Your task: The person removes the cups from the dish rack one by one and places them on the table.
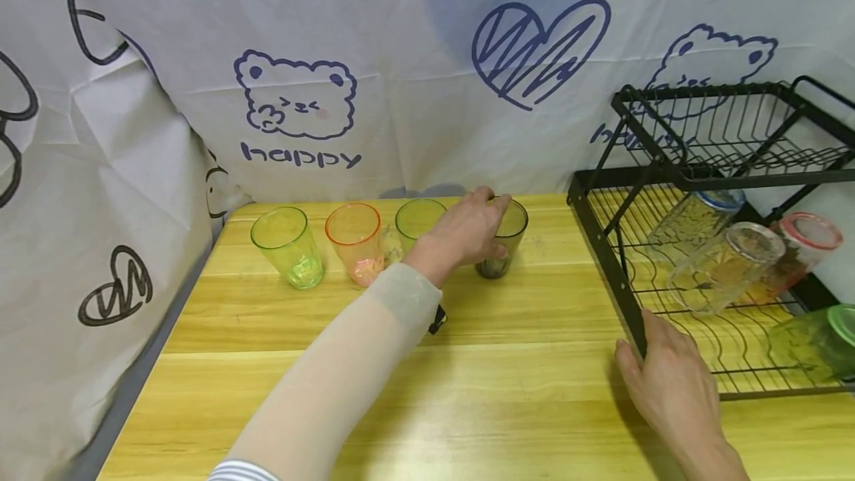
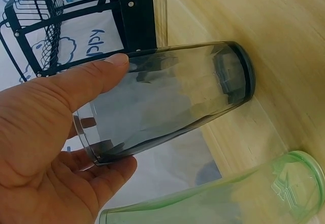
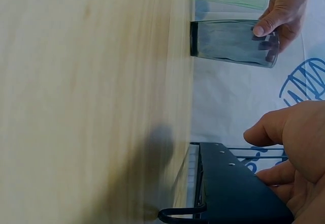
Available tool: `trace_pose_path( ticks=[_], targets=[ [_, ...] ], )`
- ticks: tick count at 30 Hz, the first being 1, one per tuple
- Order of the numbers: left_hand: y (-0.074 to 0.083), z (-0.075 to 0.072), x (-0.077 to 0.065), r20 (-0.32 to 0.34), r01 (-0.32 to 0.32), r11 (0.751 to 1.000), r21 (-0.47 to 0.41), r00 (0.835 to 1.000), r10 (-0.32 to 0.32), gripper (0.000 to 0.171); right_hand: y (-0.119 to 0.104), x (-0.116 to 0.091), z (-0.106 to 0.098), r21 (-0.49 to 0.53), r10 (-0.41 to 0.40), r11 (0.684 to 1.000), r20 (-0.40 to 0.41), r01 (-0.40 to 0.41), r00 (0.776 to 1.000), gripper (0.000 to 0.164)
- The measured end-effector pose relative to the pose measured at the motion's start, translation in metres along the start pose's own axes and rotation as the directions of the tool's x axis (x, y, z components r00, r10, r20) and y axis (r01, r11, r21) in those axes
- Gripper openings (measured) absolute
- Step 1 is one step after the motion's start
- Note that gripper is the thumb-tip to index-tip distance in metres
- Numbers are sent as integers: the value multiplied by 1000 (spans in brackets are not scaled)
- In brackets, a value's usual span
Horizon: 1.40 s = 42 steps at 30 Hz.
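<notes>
My left hand (image 1: 467, 228) grips a grey tumbler (image 2: 177, 97) near its rim, thumb on one side and fingers on the other. The tumbler stands upright on the wooden table, its base at the tabletop in the right wrist view. Beside it is a green tumbler (image 2: 254, 193), partly hidden by my left hand in the head view. My right hand (image 1: 671, 384) is at the front left corner of a black dish rack (image 1: 604, 273). Its fingers lie at the rack's side rail (image 3: 233, 183), with the thumb held apart.
An orange-red tumbler (image 1: 354, 240) and a yellow-green tumbler (image 1: 287, 247) stand further left in the row. On the rack's lower tier are clear glasses with a blue base (image 1: 718, 200), a red base (image 1: 811, 232) and a green base (image 1: 844, 325), plus a clear mug (image 1: 728, 266). A printed cloth (image 1: 427, 125) hangs behind.
</notes>
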State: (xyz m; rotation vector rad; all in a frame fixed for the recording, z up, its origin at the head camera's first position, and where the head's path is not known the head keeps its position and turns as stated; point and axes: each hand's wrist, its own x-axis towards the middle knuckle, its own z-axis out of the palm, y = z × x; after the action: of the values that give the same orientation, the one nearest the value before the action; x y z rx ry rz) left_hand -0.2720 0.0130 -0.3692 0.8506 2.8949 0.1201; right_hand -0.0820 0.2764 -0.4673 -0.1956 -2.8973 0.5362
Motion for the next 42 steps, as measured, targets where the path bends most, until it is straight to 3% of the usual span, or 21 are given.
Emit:
trace_pose_path(
  ticks=[31, 38, 42],
  targets=[
    [3, 0, -3, -5, 22, 1000, -18, 1000, -22, 96, 1, 3, -10, 38, 11, 999, 78, -14, 997, 72],
    [5, -1, -4, -3, 22, 1000, -5, 1000, -22, 96, 5, 12, -25, 36, -11, 999, 173, 5, 985, 74],
    [5, 0, -5, -6, 19, 1000, -5, 1000, -19, 97, 12, 24, -39, 14, -2, 1000, 174, -1, 985, 75]
  ],
)
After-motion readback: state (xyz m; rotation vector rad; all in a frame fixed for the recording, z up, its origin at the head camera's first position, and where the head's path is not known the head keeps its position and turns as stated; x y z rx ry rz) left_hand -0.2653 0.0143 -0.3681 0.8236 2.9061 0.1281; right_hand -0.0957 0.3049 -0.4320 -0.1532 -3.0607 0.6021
